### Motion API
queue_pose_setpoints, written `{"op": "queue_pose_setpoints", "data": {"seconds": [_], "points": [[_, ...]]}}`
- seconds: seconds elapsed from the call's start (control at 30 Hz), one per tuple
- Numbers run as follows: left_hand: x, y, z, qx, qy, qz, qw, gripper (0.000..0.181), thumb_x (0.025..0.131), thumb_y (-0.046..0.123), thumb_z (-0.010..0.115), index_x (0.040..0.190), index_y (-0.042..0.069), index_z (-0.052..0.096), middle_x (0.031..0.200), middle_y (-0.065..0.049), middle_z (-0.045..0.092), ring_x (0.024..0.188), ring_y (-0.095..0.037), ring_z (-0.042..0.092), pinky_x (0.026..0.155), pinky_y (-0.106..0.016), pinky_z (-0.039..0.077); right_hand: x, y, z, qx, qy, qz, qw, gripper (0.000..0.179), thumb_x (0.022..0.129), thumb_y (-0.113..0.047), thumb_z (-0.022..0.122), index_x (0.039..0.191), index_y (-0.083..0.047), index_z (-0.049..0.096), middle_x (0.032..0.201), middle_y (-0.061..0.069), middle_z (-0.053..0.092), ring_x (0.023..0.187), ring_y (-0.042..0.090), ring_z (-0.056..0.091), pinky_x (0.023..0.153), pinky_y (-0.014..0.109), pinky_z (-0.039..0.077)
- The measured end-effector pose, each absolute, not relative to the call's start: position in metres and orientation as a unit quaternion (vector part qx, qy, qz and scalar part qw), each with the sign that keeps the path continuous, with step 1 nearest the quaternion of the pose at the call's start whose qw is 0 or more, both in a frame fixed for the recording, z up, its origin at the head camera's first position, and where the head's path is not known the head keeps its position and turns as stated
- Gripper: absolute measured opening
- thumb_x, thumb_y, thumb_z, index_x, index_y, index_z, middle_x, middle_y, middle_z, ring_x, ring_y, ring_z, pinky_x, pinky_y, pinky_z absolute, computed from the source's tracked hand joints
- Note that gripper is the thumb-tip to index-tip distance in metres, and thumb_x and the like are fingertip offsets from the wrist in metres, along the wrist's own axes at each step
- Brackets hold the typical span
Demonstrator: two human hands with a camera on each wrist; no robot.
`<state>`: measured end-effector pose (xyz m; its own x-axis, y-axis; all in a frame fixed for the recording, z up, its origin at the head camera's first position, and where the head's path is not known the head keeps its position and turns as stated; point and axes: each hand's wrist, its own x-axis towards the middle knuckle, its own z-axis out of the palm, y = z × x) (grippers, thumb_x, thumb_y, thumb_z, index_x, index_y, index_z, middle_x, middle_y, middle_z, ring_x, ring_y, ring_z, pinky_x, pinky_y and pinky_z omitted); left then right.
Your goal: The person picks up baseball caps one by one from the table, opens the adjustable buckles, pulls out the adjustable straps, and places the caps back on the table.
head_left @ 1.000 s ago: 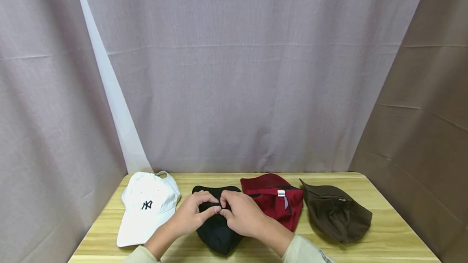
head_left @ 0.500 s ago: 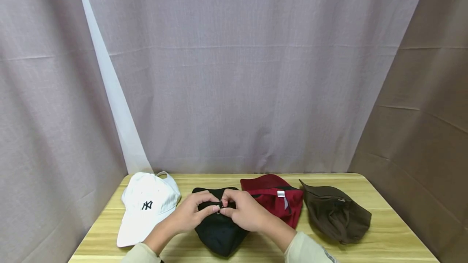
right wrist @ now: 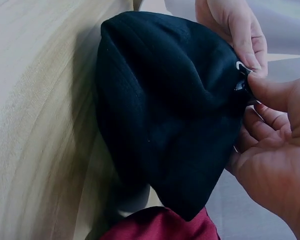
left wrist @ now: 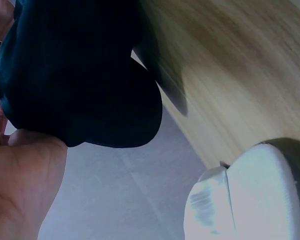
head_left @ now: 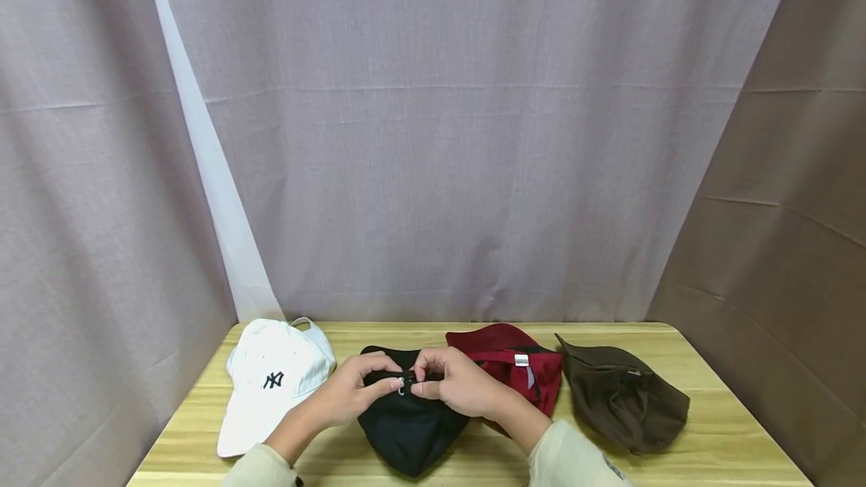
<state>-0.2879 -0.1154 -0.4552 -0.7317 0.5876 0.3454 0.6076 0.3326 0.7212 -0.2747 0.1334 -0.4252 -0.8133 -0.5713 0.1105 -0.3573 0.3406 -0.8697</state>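
Observation:
A black cap (head_left: 413, 431) is at the middle of the table, its crown toward the person. My left hand (head_left: 357, 389) pinches the cap's back strap beside a small metal buckle (head_left: 401, 386). From the other side my right hand (head_left: 460, 383) pinches the same strap close to the buckle, thumb and index finger together. In the right wrist view the cap (right wrist: 165, 100) hangs from both hands, with the buckle (right wrist: 241, 67) between the thumbs. The left wrist view shows the dark cap (left wrist: 85, 75) beside the left palm; the fingertips there are mostly cut off.
To the left lies a white cap (head_left: 274, 382) with a dark emblem. A red cap (head_left: 501, 367) is just right of the black one, partly behind the right hand. Farther right is a dark brown cap (head_left: 622, 397). All are on a wooden table (head_left: 717, 427) before a grey curtain.
The fingers have spread slightly apart along the strap, the right hand shifting a little to the right. The metal buckle, hidden before, now shows between them.

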Motion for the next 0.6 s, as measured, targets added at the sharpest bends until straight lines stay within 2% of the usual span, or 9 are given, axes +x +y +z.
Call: {"op": "queue_pose_setpoints", "data": {"seconds": [0.43,0.6], "points": [[-0.2884,-0.1139,-0.4579,-0.352,-0.816,-0.457,0.019,0.011,0.104,0.033,0.07,0.106,0.027,0.078,0.106,0.007,0.077,0.104,-0.003,0.066,0.095,-0.026,0.053,-0.2745,0.1326,-0.4259,-0.296,0.816,-0.487,0.093,0.015,0.096,-0.008,0.074,0.091,-0.004,0.061,0.086,0.001,0.065,0.08,0.005,0.057,0.076,0.022,0.045],[-0.2856,-0.1117,-0.4573,-0.341,-0.817,-0.464,0.029,0.009,0.103,0.031,0.071,0.102,0.026,0.079,0.1,0.007,0.076,0.097,-0.002,0.064,0.09,-0.024,0.052,-0.2715,0.1302,-0.4247,-0.288,0.834,-0.464,0.082,0.01,0.097,-0.015,0.075,0.096,-0.009,0.067,0.094,0.0,0.072,0.087,0.005,0.061,0.082,0.023,0.047]]}}
